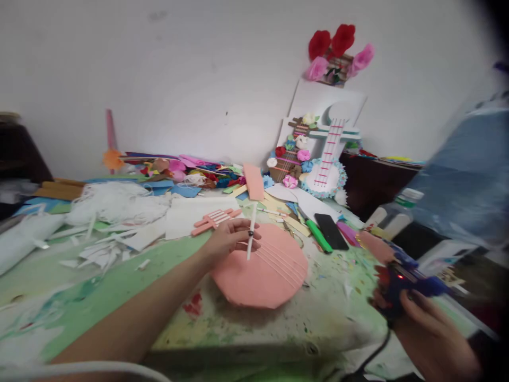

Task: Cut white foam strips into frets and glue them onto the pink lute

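The left hand pinches a white stick over the stringed pink disc, between its eleven and twelve o'clock; whether they touch I can't tell. At half past three, right-hand fingers wrap a blue glue gun. Green marker and black phone lie at two.

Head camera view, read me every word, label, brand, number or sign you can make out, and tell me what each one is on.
None can be read.
White stick in the left hand: no lettering visible.
Blue corded tool in the right hand: too blurred to read any marking.
Green marker: any print is too small.
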